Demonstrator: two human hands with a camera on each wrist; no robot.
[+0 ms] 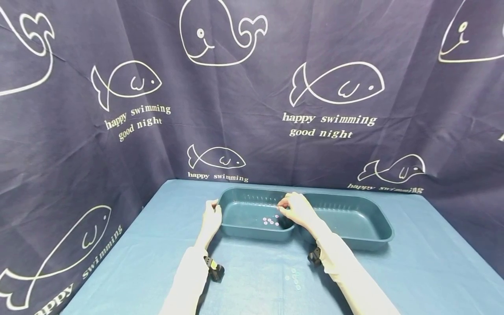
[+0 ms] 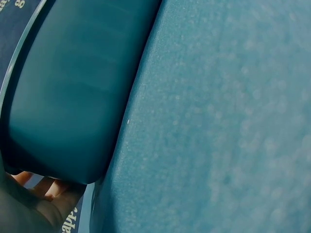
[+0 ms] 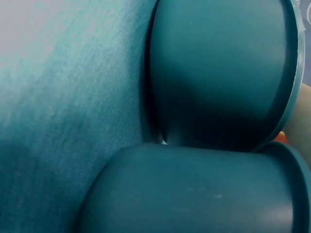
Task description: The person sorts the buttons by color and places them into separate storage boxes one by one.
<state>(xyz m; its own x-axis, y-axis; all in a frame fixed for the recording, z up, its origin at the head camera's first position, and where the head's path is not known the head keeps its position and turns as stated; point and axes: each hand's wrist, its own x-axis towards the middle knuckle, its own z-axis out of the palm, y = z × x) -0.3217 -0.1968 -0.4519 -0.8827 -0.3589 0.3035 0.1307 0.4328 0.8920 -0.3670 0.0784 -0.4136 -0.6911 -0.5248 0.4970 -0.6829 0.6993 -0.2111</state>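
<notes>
Two deep teal plastic bins stand side by side on the table. At the outer end of the left bin [image 1: 252, 233], my left hand [image 1: 211, 215] holds the end wall near the rim; the left wrist view shows bent fingers [image 2: 60, 194] against it. My right hand [image 1: 301, 209] reaches over the left bin's right end, where the two bins meet, with thumb and fingertips close together above the inside. I cannot tell whether they pinch anything. Below these fingertips, several small pinkish rings [image 1: 271, 222] lie on the left bin's floor. The right bin [image 1: 354, 218] sits under my right wrist.
Several small pale, see-through rings [image 1: 296, 280] lie on the blue tablecloth [image 1: 252, 271] in front of the bins, between my forearms. A dark curtain [image 1: 260, 100] printed with white fish and whales hangs behind the table and at its sides.
</notes>
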